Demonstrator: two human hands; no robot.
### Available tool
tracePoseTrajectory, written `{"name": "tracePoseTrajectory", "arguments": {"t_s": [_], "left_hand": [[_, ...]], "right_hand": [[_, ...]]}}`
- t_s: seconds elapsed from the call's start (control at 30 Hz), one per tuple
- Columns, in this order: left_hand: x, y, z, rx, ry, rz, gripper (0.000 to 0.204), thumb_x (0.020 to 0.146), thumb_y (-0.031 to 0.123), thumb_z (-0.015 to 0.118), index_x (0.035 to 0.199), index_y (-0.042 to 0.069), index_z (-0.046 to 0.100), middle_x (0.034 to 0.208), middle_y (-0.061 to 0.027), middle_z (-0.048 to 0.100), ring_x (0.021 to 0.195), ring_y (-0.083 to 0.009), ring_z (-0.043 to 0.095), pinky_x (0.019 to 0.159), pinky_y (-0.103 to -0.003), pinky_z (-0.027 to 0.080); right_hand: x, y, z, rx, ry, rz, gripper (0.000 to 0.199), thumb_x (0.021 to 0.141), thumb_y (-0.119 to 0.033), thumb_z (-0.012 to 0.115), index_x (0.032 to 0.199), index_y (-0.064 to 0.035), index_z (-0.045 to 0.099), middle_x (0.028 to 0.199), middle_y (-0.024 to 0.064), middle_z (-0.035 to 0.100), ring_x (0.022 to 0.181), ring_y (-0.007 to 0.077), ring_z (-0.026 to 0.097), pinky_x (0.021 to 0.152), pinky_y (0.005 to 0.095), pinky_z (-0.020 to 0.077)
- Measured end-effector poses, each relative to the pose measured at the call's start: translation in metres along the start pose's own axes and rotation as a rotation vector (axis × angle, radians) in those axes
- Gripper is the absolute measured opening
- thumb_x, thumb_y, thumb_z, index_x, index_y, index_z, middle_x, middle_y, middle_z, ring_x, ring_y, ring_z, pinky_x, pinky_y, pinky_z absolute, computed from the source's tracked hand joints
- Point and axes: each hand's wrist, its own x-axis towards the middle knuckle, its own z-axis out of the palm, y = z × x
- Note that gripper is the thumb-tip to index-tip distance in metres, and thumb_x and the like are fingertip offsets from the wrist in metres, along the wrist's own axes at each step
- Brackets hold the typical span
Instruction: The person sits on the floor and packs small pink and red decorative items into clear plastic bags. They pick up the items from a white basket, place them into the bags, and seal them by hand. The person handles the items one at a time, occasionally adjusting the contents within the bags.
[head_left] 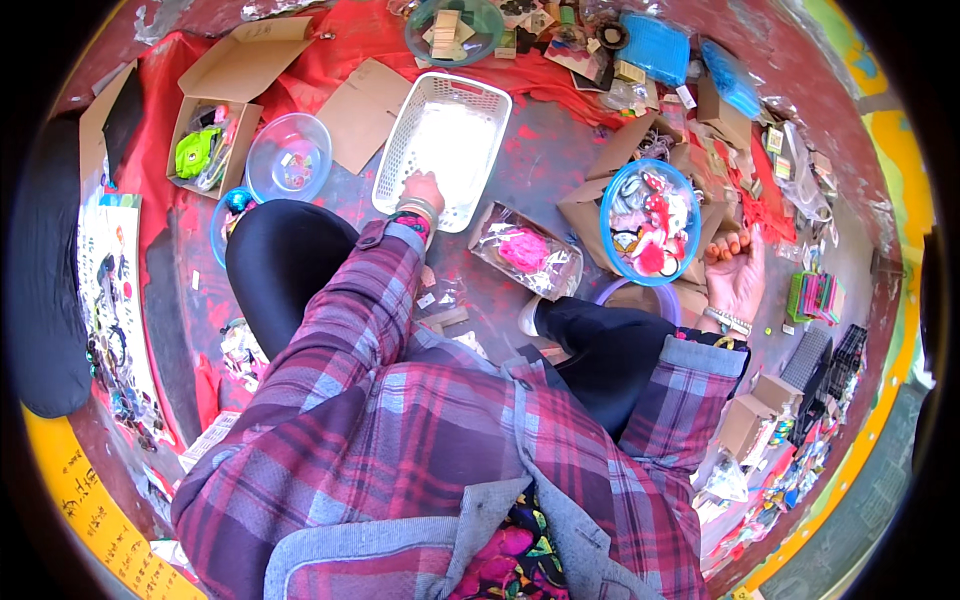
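My left hand (424,190) grips the near rim of the white basket (445,145), fingers curled over it. My right hand (737,272) rests open, palm up, beside the blue bowl (650,222). I'd judge a firm rim hold best for dragging it without tipping.

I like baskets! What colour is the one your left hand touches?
The basket is white, with perforated sides; the left hand rests on its near rim. Head view shows it best.

A plaid flannel shirt in magenta, purple and grey is worn, its cuffs turned back to a plain grey-blue lining. Black trousers cover both legs. Stacked bangles are seen at the left hand (424,190); a thin beaded bracelet circles the right hand (737,277), whose nails are painted.
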Motion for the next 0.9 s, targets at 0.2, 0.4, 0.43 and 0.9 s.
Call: {"name": "tracePoseTrajectory", "arguments": {"t_s": [0.2,0.4,0.43,0.9], "left_hand": [[-0.002,0.021,0.016,0.212,0.06,0.147,0.041,0.081,0.01,0.042,0.12,0.001,0.047,0.131,-0.0208,0.039,0.124,-0.0325,0.035,0.094,-0.039,0.039],[0.011,0.021,0.012,0.291,-0.003,0.063,0.054,0.081,0.012,0.045,0.132,0.0,0.032,0.138,-0.0207,0.029,0.129,-0.0315,0.029,0.098,-0.04,0.034],[0.012,0.021,0.011,0.294,-0.056,0.064,0.054,0.081,0.012,0.045,0.132,0.0,0.031,0.139,-0.0205,0.029,0.128,-0.0312,0.03,0.098,-0.04,0.035],[0.013,0.026,0.006,0.249,-0.303,0.11,0.024,0.08,0.012,0.051,0.098,0.005,0.065,0.103,-0.0176,0.062,0.095,-0.0294,0.061,0.08,-0.035,0.049]], "right_hand": [[-0.003,0.004,0.013,-0.034,-0.001,0.013,0.025,0.09,-0.027,0.052,0.072,-0.0103,0.045,0.062,-0.0002,0.041,0.055,0.0118,0.04,0.057,0.0278,0.0363],[-0.003,0.008,0.02,-0.064,0.005,0.032,0.027,0.09,-0.027,0.051,0.07,-0.0104,0.046,0.058,-0.0001,0.042,0.052,0.0108,0.04,0.054,0.026,0.0362],[-0.004,0.008,0.02,-0.065,0.004,0.036,0.027,0.09,-0.027,0.051,0.07,-0.0104,0.046,0.058,-0.0001,0.042,0.051,0.0107,0.04,0.054,0.0259,0.0362],[-0.008,0.014,0.037,-0.101,0.038,0.035,0.027,0.091,-0.026,0.05,0.07,-0.0096,0.045,0.058,0.0007,0.043,0.051,0.0107,0.039,0.052,0.0252,0.0348]]}}
